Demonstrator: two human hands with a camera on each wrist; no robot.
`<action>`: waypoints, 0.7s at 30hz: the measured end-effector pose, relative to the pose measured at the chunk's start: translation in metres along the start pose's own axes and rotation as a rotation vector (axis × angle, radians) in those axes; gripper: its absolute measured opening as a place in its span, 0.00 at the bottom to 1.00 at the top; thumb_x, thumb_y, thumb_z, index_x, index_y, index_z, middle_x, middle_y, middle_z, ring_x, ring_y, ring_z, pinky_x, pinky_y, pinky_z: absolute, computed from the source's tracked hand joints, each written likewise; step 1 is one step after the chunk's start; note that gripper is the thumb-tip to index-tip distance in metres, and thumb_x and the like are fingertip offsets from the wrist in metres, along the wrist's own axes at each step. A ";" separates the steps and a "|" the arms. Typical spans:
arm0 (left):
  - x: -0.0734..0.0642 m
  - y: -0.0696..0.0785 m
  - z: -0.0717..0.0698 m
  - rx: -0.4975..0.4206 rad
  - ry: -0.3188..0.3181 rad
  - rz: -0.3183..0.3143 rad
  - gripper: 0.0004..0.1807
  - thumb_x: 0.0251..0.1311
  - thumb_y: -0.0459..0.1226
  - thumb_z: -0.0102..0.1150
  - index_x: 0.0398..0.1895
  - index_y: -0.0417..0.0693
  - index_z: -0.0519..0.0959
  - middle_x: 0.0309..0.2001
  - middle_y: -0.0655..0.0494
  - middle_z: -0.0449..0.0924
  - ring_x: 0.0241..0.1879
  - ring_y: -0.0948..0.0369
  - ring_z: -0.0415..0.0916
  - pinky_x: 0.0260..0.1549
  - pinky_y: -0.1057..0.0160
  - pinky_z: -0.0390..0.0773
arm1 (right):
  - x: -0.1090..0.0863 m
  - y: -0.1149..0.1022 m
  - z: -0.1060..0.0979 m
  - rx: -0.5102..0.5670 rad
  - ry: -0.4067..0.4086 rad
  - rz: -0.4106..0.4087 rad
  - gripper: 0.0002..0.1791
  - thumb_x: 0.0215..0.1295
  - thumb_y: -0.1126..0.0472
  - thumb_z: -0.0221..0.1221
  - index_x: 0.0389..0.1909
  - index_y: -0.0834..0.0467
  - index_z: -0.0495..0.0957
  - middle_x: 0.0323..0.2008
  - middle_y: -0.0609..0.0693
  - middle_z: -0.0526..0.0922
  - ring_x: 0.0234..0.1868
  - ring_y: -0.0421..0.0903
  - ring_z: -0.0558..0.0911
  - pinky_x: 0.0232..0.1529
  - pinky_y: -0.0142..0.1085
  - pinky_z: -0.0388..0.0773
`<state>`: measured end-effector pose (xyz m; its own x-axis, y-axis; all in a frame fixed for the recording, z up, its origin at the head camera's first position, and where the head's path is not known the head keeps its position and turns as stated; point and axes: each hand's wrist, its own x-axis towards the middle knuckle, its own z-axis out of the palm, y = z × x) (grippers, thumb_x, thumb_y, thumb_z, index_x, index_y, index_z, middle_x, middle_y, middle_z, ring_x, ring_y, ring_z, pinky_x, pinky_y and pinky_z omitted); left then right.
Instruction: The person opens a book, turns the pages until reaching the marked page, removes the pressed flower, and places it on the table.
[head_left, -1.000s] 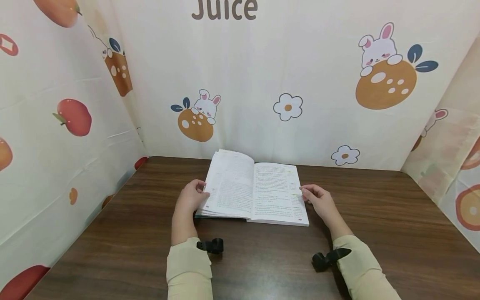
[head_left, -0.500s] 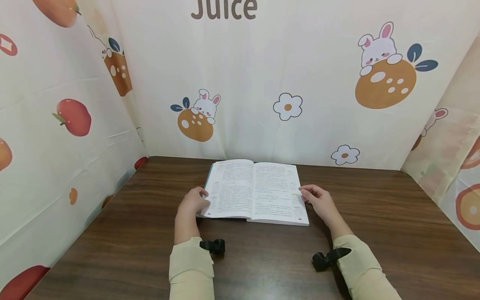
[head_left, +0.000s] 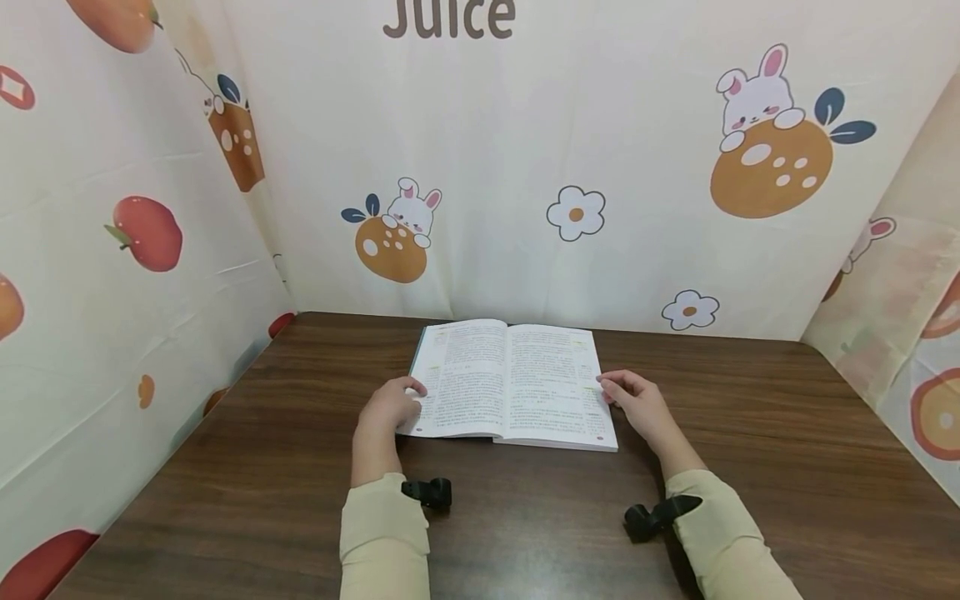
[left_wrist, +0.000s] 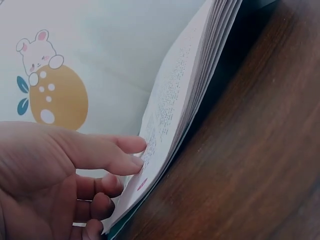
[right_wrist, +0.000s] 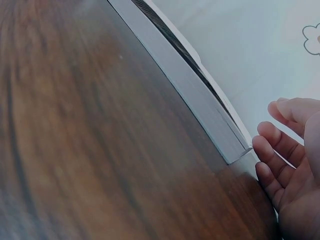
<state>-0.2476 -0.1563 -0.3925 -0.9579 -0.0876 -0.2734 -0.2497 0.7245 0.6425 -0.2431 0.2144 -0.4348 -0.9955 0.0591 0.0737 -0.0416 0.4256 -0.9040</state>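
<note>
A thick book (head_left: 551, 387) lies spread with both printed pages facing up. My left hand (head_left: 386, 408) is at its lower left edge. In the left wrist view, the thumb and index finger touch the left page (left_wrist: 165, 115) near its printed corner mark, while the other fingers bend loosely beside the edge. My right hand (head_left: 633, 398) rests by the right edge of the book, its thumb and index tips close together at the page margin. In the right wrist view, relaxed fingers (right_wrist: 270, 132) sit right at the corner of the page block (right_wrist: 200, 105).
The brown wooden table (head_left: 525, 533) runs under the book. Behind it hangs a pale curtain (head_left: 495, 167) printed with rabbits and fruit. A black wrist camera (head_left: 427, 493) sits on the left sleeve, another wrist camera (head_left: 660, 518) on the right.
The raised left leaves have come down flat and show a different printed page. My left hand has shifted slightly right, its index finger now further onto the page. The right hand stays put.
</note>
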 end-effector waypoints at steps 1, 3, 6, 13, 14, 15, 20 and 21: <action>0.000 0.000 0.000 0.001 -0.007 0.002 0.16 0.54 0.30 0.52 0.46 0.48 0.77 0.50 0.41 0.70 0.40 0.48 0.66 0.33 0.56 0.65 | 0.000 0.000 0.000 0.001 -0.001 0.003 0.21 0.65 0.47 0.54 0.48 0.61 0.76 0.34 0.53 0.75 0.37 0.47 0.72 0.34 0.33 0.70; 0.000 -0.001 0.000 -0.005 -0.019 0.000 0.14 0.56 0.32 0.53 0.46 0.48 0.77 0.51 0.40 0.70 0.42 0.48 0.66 0.35 0.55 0.65 | 0.000 0.000 0.000 0.001 -0.001 0.004 0.22 0.65 0.47 0.54 0.48 0.61 0.75 0.34 0.53 0.75 0.37 0.47 0.72 0.35 0.33 0.70; 0.001 -0.002 0.001 -0.007 -0.019 0.003 0.13 0.56 0.36 0.59 0.45 0.48 0.76 0.52 0.40 0.70 0.43 0.48 0.66 0.37 0.53 0.66 | 0.000 0.000 0.000 -0.003 -0.002 0.003 0.22 0.65 0.48 0.54 0.48 0.62 0.75 0.34 0.53 0.75 0.37 0.47 0.71 0.36 0.32 0.71; 0.003 -0.002 0.005 -0.035 0.018 -0.001 0.15 0.51 0.38 0.65 0.42 0.48 0.76 0.52 0.41 0.71 0.43 0.48 0.66 0.38 0.52 0.66 | 0.000 0.000 0.001 -0.007 0.002 0.001 0.22 0.65 0.49 0.54 0.48 0.63 0.76 0.35 0.54 0.75 0.38 0.47 0.71 0.38 0.31 0.71; 0.004 -0.002 0.005 -0.042 0.020 -0.004 0.15 0.51 0.38 0.65 0.42 0.47 0.76 0.52 0.41 0.71 0.43 0.48 0.66 0.38 0.53 0.66 | 0.000 -0.001 0.001 -0.007 0.003 0.001 0.22 0.65 0.49 0.54 0.48 0.63 0.76 0.35 0.54 0.75 0.38 0.47 0.71 0.38 0.30 0.71; 0.004 -0.001 0.006 -0.048 0.023 -0.007 0.15 0.51 0.38 0.65 0.42 0.47 0.76 0.51 0.41 0.71 0.43 0.48 0.66 0.37 0.54 0.66 | 0.000 -0.001 0.001 -0.007 0.003 0.000 0.22 0.65 0.49 0.54 0.48 0.63 0.76 0.35 0.55 0.75 0.38 0.47 0.71 0.38 0.30 0.71; 0.003 0.001 0.007 -0.047 0.021 -0.014 0.14 0.51 0.37 0.64 0.42 0.47 0.75 0.49 0.42 0.72 0.41 0.49 0.67 0.35 0.56 0.65 | -0.001 -0.001 -0.001 -0.023 -0.002 -0.013 0.19 0.66 0.51 0.54 0.48 0.63 0.76 0.38 0.56 0.76 0.39 0.48 0.71 0.39 0.32 0.70; 0.003 0.001 0.007 -0.040 0.021 -0.012 0.14 0.51 0.37 0.64 0.42 0.47 0.75 0.49 0.42 0.72 0.41 0.49 0.67 0.35 0.55 0.66 | -0.001 0.000 -0.001 -0.035 -0.003 -0.016 0.18 0.66 0.52 0.54 0.48 0.62 0.76 0.40 0.55 0.76 0.40 0.48 0.71 0.39 0.33 0.70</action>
<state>-0.2497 -0.1510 -0.3971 -0.9576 -0.1103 -0.2662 -0.2657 0.6956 0.6675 -0.2420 0.2152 -0.4342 -0.9950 0.0493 0.0870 -0.0549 0.4577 -0.8874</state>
